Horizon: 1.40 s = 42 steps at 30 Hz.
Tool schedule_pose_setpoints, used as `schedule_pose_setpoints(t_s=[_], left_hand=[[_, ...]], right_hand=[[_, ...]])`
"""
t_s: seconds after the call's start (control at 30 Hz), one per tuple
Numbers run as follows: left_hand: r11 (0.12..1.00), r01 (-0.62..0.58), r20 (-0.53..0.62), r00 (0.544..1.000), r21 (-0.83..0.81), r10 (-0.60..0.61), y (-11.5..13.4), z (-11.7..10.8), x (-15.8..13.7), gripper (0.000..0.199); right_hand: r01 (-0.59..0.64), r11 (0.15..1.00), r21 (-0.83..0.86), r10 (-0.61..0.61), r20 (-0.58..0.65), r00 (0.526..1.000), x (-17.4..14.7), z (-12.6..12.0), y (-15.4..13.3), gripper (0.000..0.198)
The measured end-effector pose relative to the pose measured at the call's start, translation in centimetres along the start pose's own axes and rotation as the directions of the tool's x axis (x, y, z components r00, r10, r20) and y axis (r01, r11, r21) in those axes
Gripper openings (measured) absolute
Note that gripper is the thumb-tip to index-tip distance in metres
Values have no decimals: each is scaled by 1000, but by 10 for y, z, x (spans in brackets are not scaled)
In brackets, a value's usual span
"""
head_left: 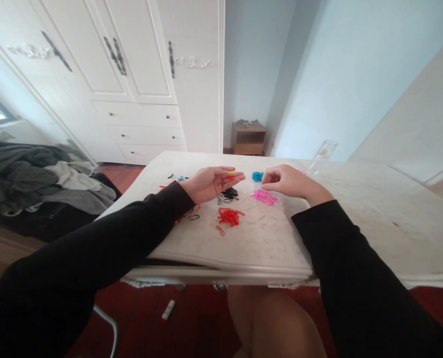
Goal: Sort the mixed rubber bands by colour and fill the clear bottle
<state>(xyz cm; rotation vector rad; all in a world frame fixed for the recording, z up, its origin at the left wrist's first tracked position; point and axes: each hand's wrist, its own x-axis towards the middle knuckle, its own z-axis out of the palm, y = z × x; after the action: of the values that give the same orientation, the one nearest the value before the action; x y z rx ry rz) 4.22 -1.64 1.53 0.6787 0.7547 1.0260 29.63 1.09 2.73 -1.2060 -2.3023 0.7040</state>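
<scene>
Steady the bands [229, 176] at your outstretched left fingers [239, 177]; pinch lightly with narrowed right fingers [271, 186], contents unclear, near the pink pile [265, 198].

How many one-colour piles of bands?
4 clearly: blue pile by the right hand; pink pile just nearer; black pile by the left hand; red pile nearest the wearer. Hands may hide others.

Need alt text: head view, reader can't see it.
An open left hand holds a few colored bands over a white table; the right hand, curled, is by a pink pile and a blue pile of bands. A black pile and a red pile lie nearby, with a white wardrobe behind.
</scene>
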Motion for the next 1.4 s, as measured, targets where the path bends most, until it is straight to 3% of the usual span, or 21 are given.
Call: schedule_pose_setpoints(t_s=[0.1,0.23,0.37,0.5,0.6,1.0,1.1,1.2,1.3,1.4], left_hand=[[1000,30,53,998,4,-30,0,-2,1,17],[999,32,154,987,17,-34,-1,-6,3,13],[999,16,250,968,50,-28,-3,-7,2,16],[997,-9,299,954,78,-14,-6,-8,1,24],[994,-15,321,947,106,-20,-8,-8,0,35],[993,-41,261,965,114,10,-2,-8,0,43],[990,-68,252,967,126,34,-2,-10,2,45],[980,-91,271,962,176,40,-3,-10,1,51],[969,-103,319,947,226,26,-5,-9,-3,52],[959,-105,387,922,265,-6,-7,-7,-8,50]], right_hand=[[80,996,-49,-87,-180,980,3,9,-7,20],[246,967,-64,-253,-340,906,10,28,-24,20],[335,939,-75,-343,-275,898,17,48,-32,18],[321,944,-80,-331,-223,917,20,55,-31,8],[312,946,-86,-323,-210,923,20,55,-31,11],[249,961,120,-207,-288,935,15,52,-35,13],[265,900,346,-209,-192,959,12,49,-39,23],[184,829,529,-246,48,968,7,46,-47,25],[121,844,523,-271,222,937,3,45,-52,16],[100,873,477,-274,312,910,1,46,-53,9]])
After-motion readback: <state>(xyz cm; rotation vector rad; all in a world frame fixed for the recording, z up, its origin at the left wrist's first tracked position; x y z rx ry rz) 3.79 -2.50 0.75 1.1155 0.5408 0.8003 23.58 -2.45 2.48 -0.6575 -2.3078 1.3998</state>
